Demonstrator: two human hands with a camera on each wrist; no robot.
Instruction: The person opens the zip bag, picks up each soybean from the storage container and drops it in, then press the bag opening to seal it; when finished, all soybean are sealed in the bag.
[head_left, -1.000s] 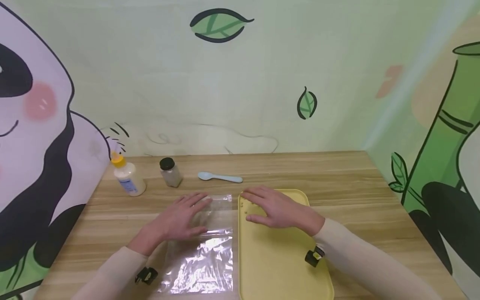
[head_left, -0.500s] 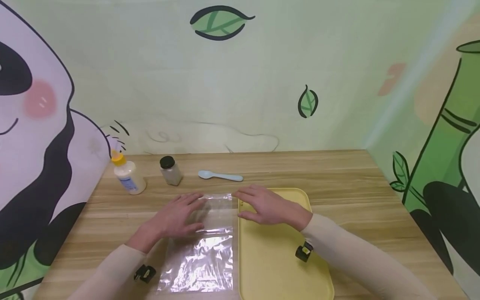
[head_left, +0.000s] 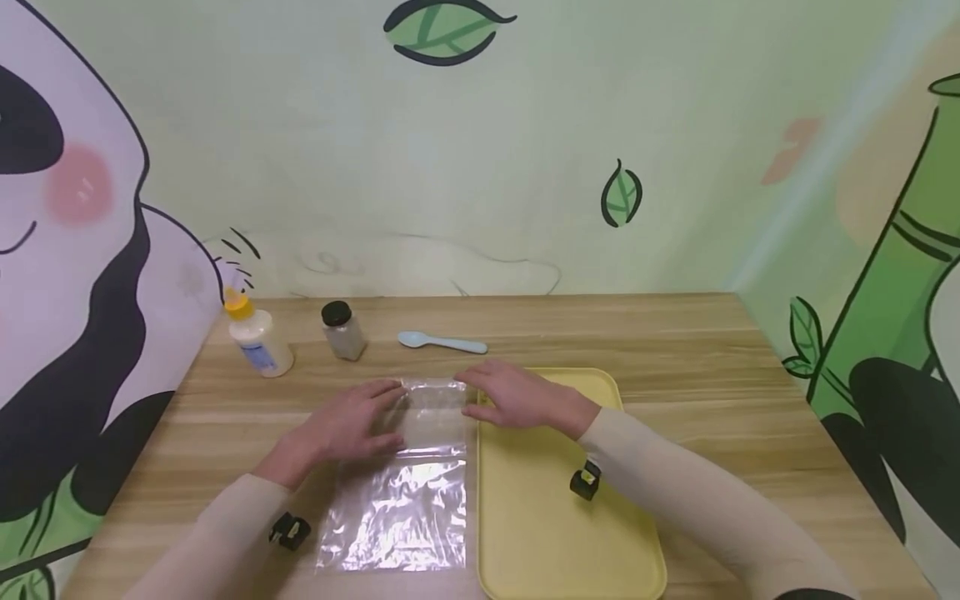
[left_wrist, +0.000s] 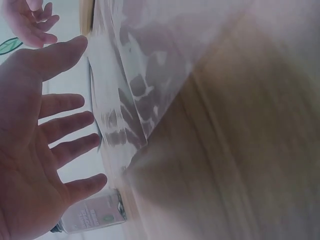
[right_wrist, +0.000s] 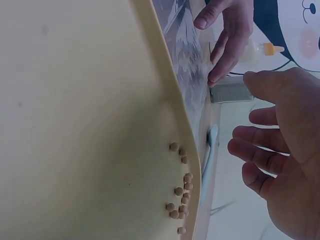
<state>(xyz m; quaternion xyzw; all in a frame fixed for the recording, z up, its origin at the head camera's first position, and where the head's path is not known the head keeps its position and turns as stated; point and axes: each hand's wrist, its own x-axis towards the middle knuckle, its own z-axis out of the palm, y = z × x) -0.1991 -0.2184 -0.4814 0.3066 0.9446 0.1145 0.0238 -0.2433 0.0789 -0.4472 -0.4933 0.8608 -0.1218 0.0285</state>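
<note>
A clear plastic zip bag (head_left: 405, 508) lies flat on the wooden table. My left hand (head_left: 352, 423) hovers over its upper left part, fingers spread and holding nothing. My right hand (head_left: 517, 393) is above the upper left corner of the yellow tray (head_left: 562, 517), its fingertips reaching over the bag's upper right edge. In the right wrist view that hand's fingers are loosely bent with nothing between them. Several small tan balls (right_wrist: 185, 186) sit gathered at the tray's far corner, hidden under my right hand in the head view.
Behind the bag lies a light blue spoon (head_left: 442, 342). A small jar (head_left: 343, 332) with a black lid stands to its left. Further left is a white bottle (head_left: 260, 342) with a yellow cap. A painted wall (head_left: 480, 167) rises behind the table.
My right hand has moved left, from over the tray to the bag's upper right edge. My left hand has shifted slightly left. The head view has tilted a little upward in framing.
</note>
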